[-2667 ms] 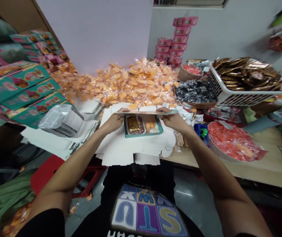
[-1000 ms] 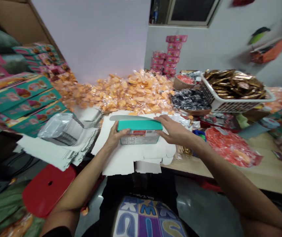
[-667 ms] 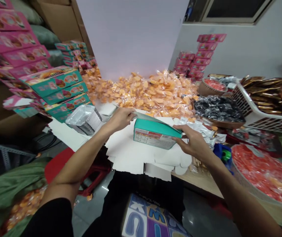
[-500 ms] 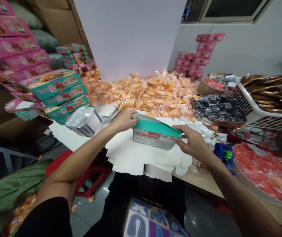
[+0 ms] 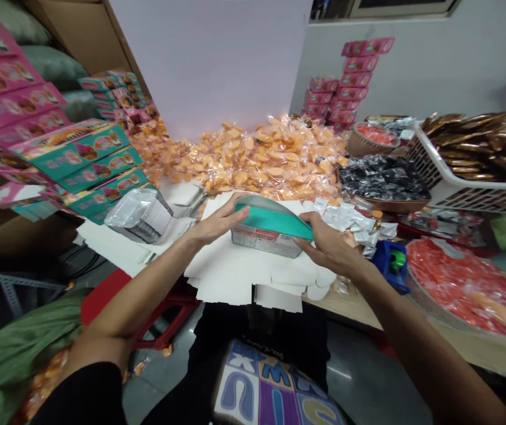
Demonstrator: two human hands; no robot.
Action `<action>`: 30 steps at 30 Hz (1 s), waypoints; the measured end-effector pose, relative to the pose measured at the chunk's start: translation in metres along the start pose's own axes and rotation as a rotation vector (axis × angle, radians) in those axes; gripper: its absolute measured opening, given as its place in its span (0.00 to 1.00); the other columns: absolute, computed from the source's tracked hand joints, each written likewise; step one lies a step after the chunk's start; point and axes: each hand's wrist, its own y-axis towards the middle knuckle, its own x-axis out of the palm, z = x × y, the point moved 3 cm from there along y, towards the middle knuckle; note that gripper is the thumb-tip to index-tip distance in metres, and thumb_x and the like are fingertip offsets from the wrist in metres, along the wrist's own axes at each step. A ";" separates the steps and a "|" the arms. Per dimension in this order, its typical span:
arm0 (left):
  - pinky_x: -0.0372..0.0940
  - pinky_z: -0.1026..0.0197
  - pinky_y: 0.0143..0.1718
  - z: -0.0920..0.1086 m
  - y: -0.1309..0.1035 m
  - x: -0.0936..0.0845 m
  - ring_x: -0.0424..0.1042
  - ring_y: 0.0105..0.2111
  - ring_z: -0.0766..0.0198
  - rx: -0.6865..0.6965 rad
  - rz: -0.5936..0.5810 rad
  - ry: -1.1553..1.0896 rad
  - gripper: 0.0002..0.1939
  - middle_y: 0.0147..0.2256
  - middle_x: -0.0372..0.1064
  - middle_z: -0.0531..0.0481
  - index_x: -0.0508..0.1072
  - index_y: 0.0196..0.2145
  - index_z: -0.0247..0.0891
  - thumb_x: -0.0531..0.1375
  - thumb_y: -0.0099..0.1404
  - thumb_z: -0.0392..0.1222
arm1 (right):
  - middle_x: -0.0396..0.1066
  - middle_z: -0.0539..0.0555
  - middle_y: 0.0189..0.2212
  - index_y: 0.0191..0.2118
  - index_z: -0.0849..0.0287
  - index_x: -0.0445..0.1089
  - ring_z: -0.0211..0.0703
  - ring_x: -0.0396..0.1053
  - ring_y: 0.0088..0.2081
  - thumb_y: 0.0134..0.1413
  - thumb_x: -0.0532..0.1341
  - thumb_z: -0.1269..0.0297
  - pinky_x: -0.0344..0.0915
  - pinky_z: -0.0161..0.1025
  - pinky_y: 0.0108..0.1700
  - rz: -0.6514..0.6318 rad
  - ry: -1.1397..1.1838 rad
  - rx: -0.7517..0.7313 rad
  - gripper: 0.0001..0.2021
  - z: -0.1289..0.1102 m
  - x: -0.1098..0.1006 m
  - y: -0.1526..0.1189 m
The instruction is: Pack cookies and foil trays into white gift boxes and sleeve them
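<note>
A teal box (image 5: 275, 227) stands on flat white cardboard sheets (image 5: 230, 271), its printed side toward me and its curved flap partly raised. My left hand (image 5: 224, 221) holds the box's left end, fingers at the top edge. At the right end, my right hand (image 5: 324, 239) grips the box between thumb and fingers near the flap's corner. The inside of the box is hidden from view. Behind it lies a heap of wrapped orange pieces (image 5: 253, 156).
On the left are a stack of silvery trays (image 5: 140, 215) and teal boxes (image 5: 89, 150). To the right stand a tray of black packets (image 5: 383, 180), a white basket (image 5: 460, 192), a blue tape dispenser (image 5: 388, 265) and a bowl of red packets (image 5: 465, 289).
The flap now bows upward in a curve, and my left hand lies further over the box's left end with its fingers straighter. The whole view has shifted slightly.
</note>
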 end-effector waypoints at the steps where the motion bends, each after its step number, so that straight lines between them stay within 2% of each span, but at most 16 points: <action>1: 0.71 0.48 0.62 -0.008 -0.001 0.006 0.74 0.61 0.45 0.008 0.058 -0.135 0.29 0.58 0.78 0.41 0.80 0.52 0.43 0.66 0.70 0.71 | 0.79 0.66 0.54 0.64 0.58 0.70 0.62 0.81 0.52 0.77 0.59 0.46 0.80 0.54 0.54 -0.027 0.016 0.000 0.24 -0.001 -0.001 0.001; 3: 0.70 0.51 0.59 -0.023 -0.002 0.014 0.75 0.57 0.48 -0.007 0.181 -0.273 0.27 0.54 0.79 0.43 0.78 0.39 0.41 0.69 0.67 0.70 | 0.78 0.65 0.59 0.69 0.55 0.69 0.62 0.78 0.58 0.79 0.56 0.43 0.78 0.54 0.59 -0.056 0.060 -0.054 0.27 -0.001 -0.003 0.003; 5: 0.70 0.55 0.55 -0.035 -0.002 0.018 0.75 0.53 0.52 -0.024 0.224 -0.332 0.24 0.52 0.80 0.45 0.76 0.37 0.41 0.76 0.61 0.62 | 0.77 0.63 0.61 0.76 0.50 0.66 0.59 0.77 0.60 0.81 0.54 0.44 0.76 0.54 0.62 -0.069 0.075 -0.139 0.28 0.002 -0.005 0.004; 7: 0.70 0.57 0.51 -0.043 0.000 0.017 0.75 0.49 0.55 -0.017 0.200 -0.378 0.24 0.52 0.79 0.46 0.79 0.44 0.42 0.78 0.57 0.57 | 0.76 0.62 0.60 0.78 0.48 0.66 0.56 0.77 0.58 0.83 0.52 0.47 0.76 0.52 0.61 -0.074 0.035 -0.212 0.28 0.010 -0.003 0.006; 9: 0.70 0.56 0.52 -0.048 0.003 0.013 0.76 0.52 0.53 0.013 0.140 -0.364 0.25 0.53 0.78 0.45 0.84 0.50 0.42 0.77 0.59 0.56 | 0.76 0.63 0.59 0.76 0.48 0.70 0.55 0.77 0.56 0.83 0.51 0.48 0.78 0.51 0.57 -0.063 -0.038 -0.263 0.27 0.019 0.002 0.007; 11: 0.69 0.53 0.56 -0.051 0.006 0.009 0.75 0.56 0.49 0.068 0.082 -0.281 0.20 0.54 0.77 0.41 0.88 0.46 0.41 0.73 0.64 0.58 | 0.75 0.64 0.60 0.73 0.49 0.74 0.56 0.76 0.57 0.83 0.51 0.48 0.79 0.53 0.57 -0.025 -0.092 -0.303 0.27 0.025 0.008 0.007; 13: 0.69 0.50 0.59 -0.050 0.008 0.005 0.76 0.57 0.47 0.153 0.052 -0.167 0.19 0.54 0.77 0.39 0.89 0.40 0.41 0.71 0.68 0.60 | 0.75 0.66 0.61 0.72 0.51 0.75 0.57 0.76 0.59 0.83 0.50 0.50 0.78 0.54 0.59 0.035 -0.103 -0.334 0.27 0.028 0.014 0.005; 16: 0.69 0.46 0.61 -0.039 0.009 -0.002 0.78 0.56 0.46 0.312 0.041 0.055 0.20 0.54 0.79 0.37 0.89 0.40 0.42 0.72 0.70 0.62 | 0.75 0.67 0.63 0.72 0.52 0.75 0.57 0.75 0.63 0.84 0.49 0.52 0.77 0.54 0.63 0.123 -0.080 -0.323 0.26 0.027 0.020 0.001; 19: 0.69 0.43 0.62 -0.016 0.009 0.000 0.78 0.56 0.45 0.421 -0.025 0.357 0.21 0.54 0.82 0.36 0.87 0.43 0.43 0.68 0.74 0.63 | 0.74 0.66 0.64 0.72 0.51 0.76 0.57 0.75 0.64 0.84 0.49 0.52 0.76 0.55 0.63 0.134 -0.032 -0.284 0.26 0.026 0.022 -0.003; 22: 0.66 0.43 0.64 0.005 0.016 0.019 0.77 0.57 0.43 0.436 -0.184 0.670 0.21 0.55 0.82 0.39 0.86 0.53 0.46 0.67 0.75 0.63 | 0.74 0.66 0.64 0.72 0.50 0.75 0.57 0.75 0.64 0.83 0.51 0.52 0.76 0.56 0.63 0.118 0.047 -0.298 0.25 0.023 0.024 -0.004; 25: 0.68 0.44 0.61 0.015 0.023 0.047 0.79 0.51 0.46 0.451 -0.300 0.840 0.21 0.54 0.81 0.40 0.82 0.63 0.53 0.65 0.78 0.57 | 0.73 0.66 0.67 0.70 0.51 0.77 0.56 0.73 0.68 0.84 0.52 0.52 0.72 0.58 0.68 0.174 0.161 -0.216 0.24 0.016 0.023 -0.005; 28: 0.69 0.43 0.58 0.017 0.020 0.065 0.78 0.45 0.47 0.472 -0.224 0.956 0.21 0.50 0.79 0.39 0.80 0.66 0.56 0.62 0.80 0.53 | 0.68 0.63 0.74 0.65 0.49 0.80 0.58 0.64 0.76 0.81 0.56 0.48 0.66 0.59 0.74 0.237 0.298 -0.082 0.22 0.011 0.017 -0.013; 30: 0.70 0.42 0.56 0.017 0.015 0.069 0.78 0.45 0.46 0.491 -0.139 1.049 0.22 0.49 0.78 0.38 0.79 0.68 0.55 0.58 0.82 0.53 | 0.63 0.61 0.78 0.65 0.48 0.80 0.60 0.60 0.78 0.76 0.61 0.49 0.69 0.57 0.71 0.275 0.363 0.006 0.21 0.019 0.007 -0.027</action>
